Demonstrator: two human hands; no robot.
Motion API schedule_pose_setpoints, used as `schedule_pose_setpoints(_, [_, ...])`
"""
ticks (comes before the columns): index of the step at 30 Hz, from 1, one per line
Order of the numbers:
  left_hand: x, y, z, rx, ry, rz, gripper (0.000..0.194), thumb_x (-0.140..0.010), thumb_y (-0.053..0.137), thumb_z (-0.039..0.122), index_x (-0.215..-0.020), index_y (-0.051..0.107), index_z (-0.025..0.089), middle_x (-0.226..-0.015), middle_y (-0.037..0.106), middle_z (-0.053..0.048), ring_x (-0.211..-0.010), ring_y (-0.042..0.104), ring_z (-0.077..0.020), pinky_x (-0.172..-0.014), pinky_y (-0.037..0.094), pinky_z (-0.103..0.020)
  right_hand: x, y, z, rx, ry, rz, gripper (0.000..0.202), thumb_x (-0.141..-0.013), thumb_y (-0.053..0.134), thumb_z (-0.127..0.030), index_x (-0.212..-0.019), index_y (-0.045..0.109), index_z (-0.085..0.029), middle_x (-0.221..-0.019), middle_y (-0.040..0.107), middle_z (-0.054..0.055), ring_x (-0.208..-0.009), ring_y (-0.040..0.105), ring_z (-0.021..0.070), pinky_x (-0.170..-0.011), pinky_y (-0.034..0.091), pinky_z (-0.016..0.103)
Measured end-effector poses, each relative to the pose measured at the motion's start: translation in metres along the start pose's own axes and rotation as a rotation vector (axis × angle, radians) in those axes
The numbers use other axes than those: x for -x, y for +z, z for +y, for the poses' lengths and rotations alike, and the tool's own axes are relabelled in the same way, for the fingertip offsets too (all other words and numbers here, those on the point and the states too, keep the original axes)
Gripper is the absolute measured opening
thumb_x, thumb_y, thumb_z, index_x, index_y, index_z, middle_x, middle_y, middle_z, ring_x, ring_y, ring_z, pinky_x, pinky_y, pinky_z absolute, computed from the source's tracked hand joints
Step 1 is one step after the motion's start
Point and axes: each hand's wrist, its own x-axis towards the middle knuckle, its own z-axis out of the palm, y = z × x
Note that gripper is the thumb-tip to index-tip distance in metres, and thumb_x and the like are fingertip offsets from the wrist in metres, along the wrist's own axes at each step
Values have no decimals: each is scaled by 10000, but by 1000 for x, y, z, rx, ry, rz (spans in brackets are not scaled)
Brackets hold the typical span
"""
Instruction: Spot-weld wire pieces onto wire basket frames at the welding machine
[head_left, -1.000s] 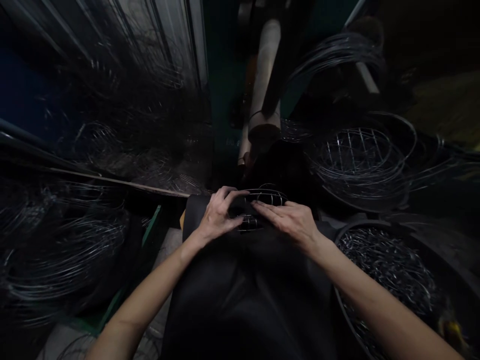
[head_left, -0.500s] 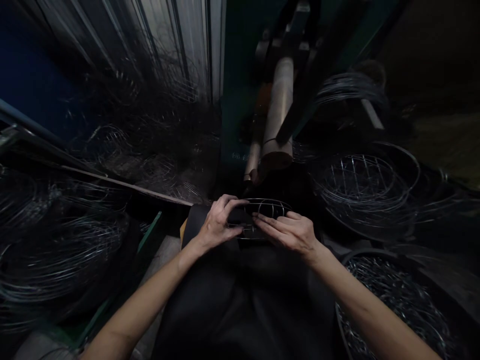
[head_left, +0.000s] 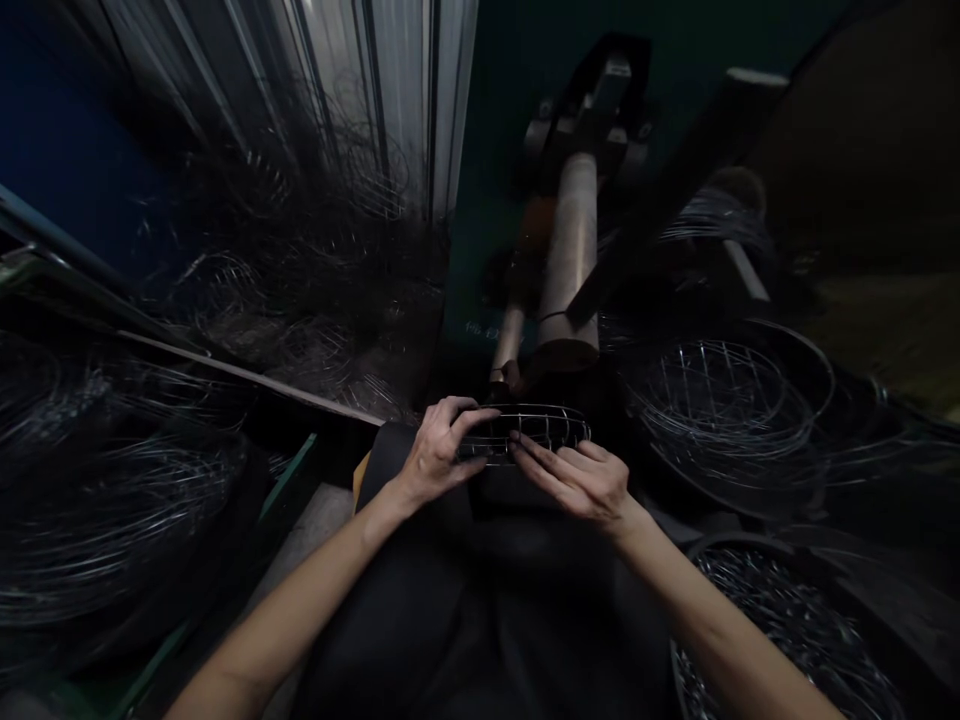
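Note:
A round wire frame (head_left: 547,412) with short cross wires is held in front of the dark apron, just below the metal cylinders of a machine. My left hand (head_left: 442,448) grips its left side, thumb below and fingers above. My right hand (head_left: 576,476) is closed at the frame's near right side, its fingers pointing left along the wires. The thick cylinder (head_left: 574,260) and a thinner rod (head_left: 508,340) stand just beyond the frame. Fine detail at the fingertips is too dark to make out.
Wire rings lie in piles at the left (head_left: 112,530) and right (head_left: 720,390). A round tub (head_left: 697,545) of small metal pieces stands at the lower right. A dark slanted bar (head_left: 675,190) crosses near the cylinder. Corrugated sheet (head_left: 390,90) stands behind.
The view has shifted, so the machine sits lower in it. The wire frame has turned or tilted slightly between my hands, and more of its cross wires show. Both hands stay at it.

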Motion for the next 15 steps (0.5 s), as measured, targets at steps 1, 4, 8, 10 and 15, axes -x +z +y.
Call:
schedule_pose_setpoints(1, [-1, 1, -1, -10, 10, 7, 566, -721, 666, 193, -1250, 477, 255, -1174, 492, -78, -1086, 514, -247, -919, 437, -408, -1, 0, 0, 17, 0, -6, 219, -827, 609, -108, -1026, 675, -171, -1119, 668, 39, -553, 479, 51, -527, 315, 267])
schedule_pose_setpoints(4, [-5, 2, -4, -37, 36, 18, 584, -724, 668, 197, -1268, 464, 256, -1185, 484, -83, -1090, 504, -249, -916, 433, -406, -2, 0, 2, 79, -3, -31, 203, -834, 607, -120, -1003, 683, -202, -1115, 670, 31, -548, 488, 49, -527, 322, 261])
schedule_pose_setpoints(8, [-12, 3, -10, -73, 57, 31, 591, -727, 671, 199, -1276, 463, 262, -1182, 480, -85, -1081, 502, -249, -914, 430, -408, -6, 3, 8, 125, -14, -27, 189, -837, 610, -144, -1001, 685, -200, -1103, 675, 33, -540, 489, 49, -533, 338, 261])
schedule_pose_setpoints(10, [-16, 3, -13, -92, 79, 46, 589, -727, 671, 191, -1276, 469, 254, -1170, 487, -90, -1070, 507, -251, -903, 433, -407, -8, 5, 10, 127, -14, -19, 187, -833, 618, -154, -1003, 685, -196, -1101, 676, 35, -540, 489, 52, -532, 337, 266])
schedule_pose_setpoints(15, [-22, 4, -17, -125, 91, 37, 584, -738, 676, 213, -1284, 474, 255, -1178, 497, -96, -1063, 513, -256, -892, 433, -410, -6, 12, 12, 163, -16, -11, 190, -836, 620, -178, -1013, 684, -201, -1134, 661, 24, -558, 489, 52, -541, 342, 262])
